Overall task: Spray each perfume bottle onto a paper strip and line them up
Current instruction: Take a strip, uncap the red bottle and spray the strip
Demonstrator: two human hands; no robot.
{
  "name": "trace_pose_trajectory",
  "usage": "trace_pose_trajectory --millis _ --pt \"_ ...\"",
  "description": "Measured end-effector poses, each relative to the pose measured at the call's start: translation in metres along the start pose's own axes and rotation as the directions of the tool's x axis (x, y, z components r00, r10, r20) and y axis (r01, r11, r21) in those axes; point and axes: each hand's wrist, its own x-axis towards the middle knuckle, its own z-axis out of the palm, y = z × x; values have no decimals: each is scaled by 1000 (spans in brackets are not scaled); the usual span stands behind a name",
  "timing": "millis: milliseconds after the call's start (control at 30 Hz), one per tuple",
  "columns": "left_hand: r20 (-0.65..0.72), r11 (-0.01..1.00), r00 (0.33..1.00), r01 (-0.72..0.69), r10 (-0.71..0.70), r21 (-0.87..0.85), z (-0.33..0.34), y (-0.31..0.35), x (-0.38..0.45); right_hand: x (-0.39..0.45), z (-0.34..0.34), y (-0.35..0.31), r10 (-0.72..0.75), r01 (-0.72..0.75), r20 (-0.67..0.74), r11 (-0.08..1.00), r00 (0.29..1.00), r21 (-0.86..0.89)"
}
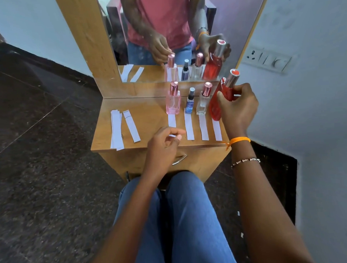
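Now the red perfume bottle (217, 103) leans at the right end of the row on the wooden dresser top (147, 112), gripped by the right hand (236, 108). Beside it stand the clear bottle (203, 102), blue bottle (190, 103) and pink bottle (173, 100), each behind a paper strip (189, 126). The left hand (165, 143) hovers with loosely curled, empty fingers. Spare strips (116, 130) lie well to the left.

Wooden table (147, 112) stands against a pale wall (318, 103). Mirror (163, 27) in a wooden frame (87, 39) rises from the table's far edge. Metal drawer handle (179, 159) sits on the front face below the near edge. Switch plate (267, 59) is fixed to the wall at right. Dark speckled floor (40, 178) surrounds the unit.
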Motion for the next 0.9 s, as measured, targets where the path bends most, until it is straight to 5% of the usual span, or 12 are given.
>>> trace_pose_trajectory --millis 333,400,467,567,733,800,900 --pt "-20 999 1000 -12 13 47 -4 4 1 -20 2 -1 -61 58 -14 988 998 -146" --pt "-64 998 998 -23 28 67 -11 5 1 -42 -2 -8 -140 129 -101 986 985 -108" --pt "-130 995 991 -31 43 98 -21 2 2 -70 2 -17 -232 232 7 973 973 -16" --pt "-263 989 964 4 36 149 -42 -5 4 -110 21 -30 -377 389 395 920 838 52" --pt "-439 979 898 121 -37 166 -76 -15 3 -146 59 -35 -468 707 779 706 417 46" --pt "-445 978 894 132 -48 159 -83 -17 1 -151 63 -32 -457 754 791 657 407 -8" --pt "-434 981 897 148 -80 125 -85 -17 -1 -155 58 -33 -544 774 678 631 494 -58"
